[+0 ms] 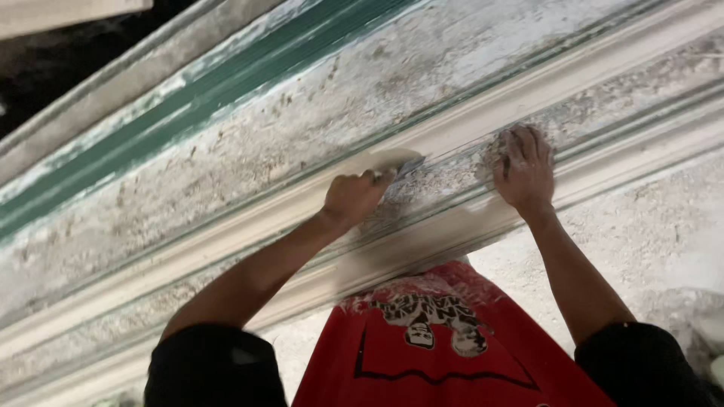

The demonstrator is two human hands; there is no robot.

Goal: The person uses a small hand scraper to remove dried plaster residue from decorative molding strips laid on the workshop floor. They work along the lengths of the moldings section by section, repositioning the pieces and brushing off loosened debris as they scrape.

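My left hand (353, 197) is shut on a small putty knife (409, 166), whose metal blade lies against the rough grey band of a plaster moulding (452, 177). A smear of pale filler (381, 160) sits just above the blade. My right hand (525, 170) lies flat on the same rough band a little to the right, fingers spread and dusted white, holding nothing. Both forearms reach up from black sleeves (211, 365) at the bottom of the view.
The moulding runs diagonally across the view with smooth cream ridges (249, 222) and a worn green stripe (188, 102) higher up. A red cloth with a black-and-white print (430, 347), powdered white, sits between my arms. A rough plaster surface (648, 234) fills the right.
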